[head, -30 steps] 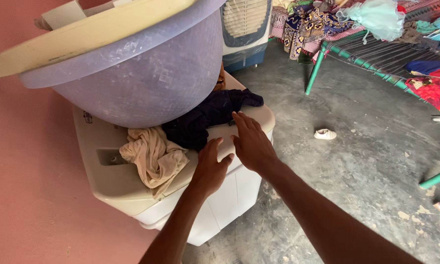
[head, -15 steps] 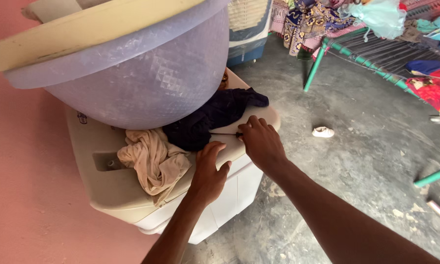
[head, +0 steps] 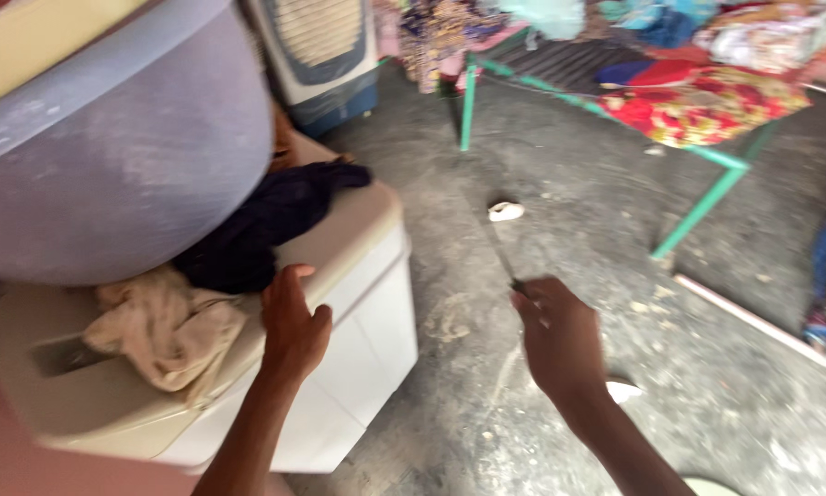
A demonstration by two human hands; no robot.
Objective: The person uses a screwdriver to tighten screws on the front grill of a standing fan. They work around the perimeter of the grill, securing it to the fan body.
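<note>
Down at the lower left, the left hand [head: 292, 323] rests on the top of a cream-white plastic washing machine [head: 358, 312], its fingers spread and laid flat on the lid's edge — pressing or touching, not closed round anything. Just beside its fingertips, towards the wall, lies a dark navy crumpled garment [head: 266, 225], draped across the machine's top and running up under a large pale lilac plastic tub [head: 119, 156], which sits tilted above the machine and fills the upper left of the view. To the left of the hand a beige bunched cloth [head: 160, 321] is heaped on the machine, touching the dark garment's lower edge.

The right hand [head: 560, 335] hangs in the air over the grey concrete floor [head: 560, 230], well apart from the machine; it is blurred, the fingers look loosely curled, and I cannot tell whether it holds anything — nothing shows plainly in it.

On the floor beyond the right hand lies a small white object [head: 506, 211], too blurred to name. Farther back stands a green metal-framed cot [head: 707, 197] piled with red-and-yellow patterned bedding [head: 707, 101] and other bright cloths. Against the back wall, just behind the tub, stands a white and blue air cooler [head: 326, 60].
</note>
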